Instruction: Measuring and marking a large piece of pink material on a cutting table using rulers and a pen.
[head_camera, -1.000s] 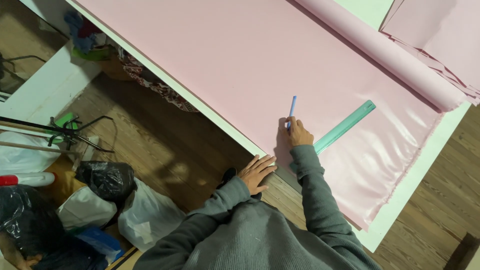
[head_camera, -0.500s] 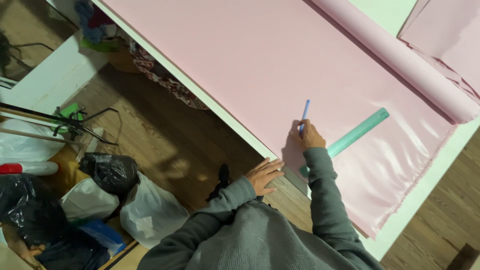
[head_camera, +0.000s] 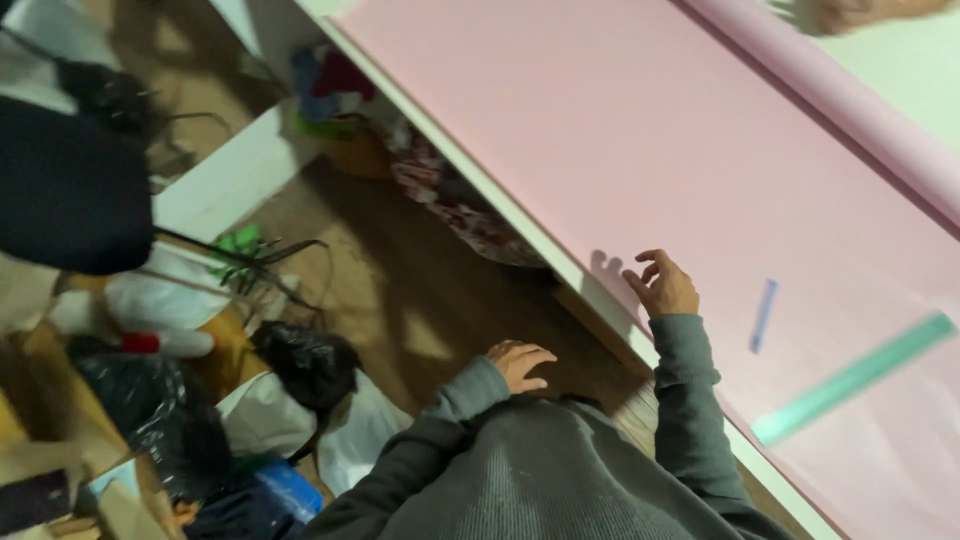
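On the pink cloth (head_camera: 640, 130), the blue pen (head_camera: 764, 315) lies loose at about 4 o'clock from the right hand (head_camera: 663, 287), long axis running roughly 1 to 7 o'clock. The right hand is released, fingers curled, holding nothing, and is nearer. The left hand (head_camera: 520, 362) hangs empty off the table. The green ruler (head_camera: 852, 378) lies beyond the pen.
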